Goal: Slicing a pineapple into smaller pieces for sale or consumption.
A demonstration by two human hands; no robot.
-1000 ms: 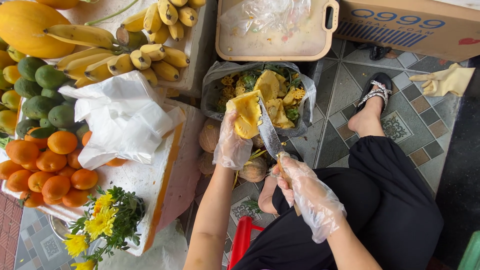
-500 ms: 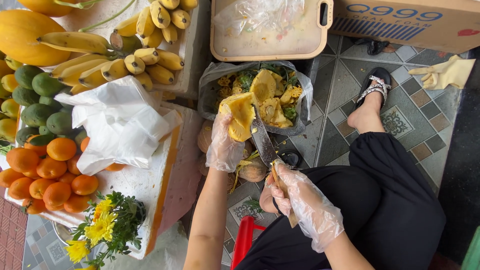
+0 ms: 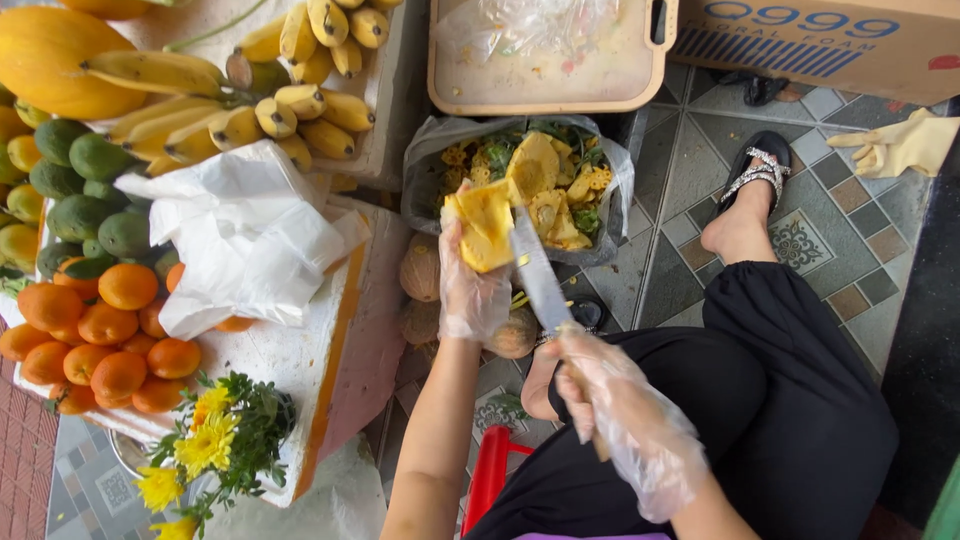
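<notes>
The left hand [image 3: 472,296], gloved in thin plastic, is gripping a peeled pineapple [image 3: 486,226] above the scrap bag [image 3: 612,170]. The right hand [image 3: 618,408], also gloved, is closing around the handle of a knife [image 3: 538,275], its blade lying against the fruit's side. This looks like trimming; the following cut seems to need a steady angle away from the fingers. Bananas [image 3: 250,110], oranges [image 3: 95,335] and 1 cutting board [image 3: 540,95] are crowding nearby.

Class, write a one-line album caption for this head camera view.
Gloved left hand holds a peeled pineapple over a bag of peelings while the right hand sets a knife against it.
</notes>
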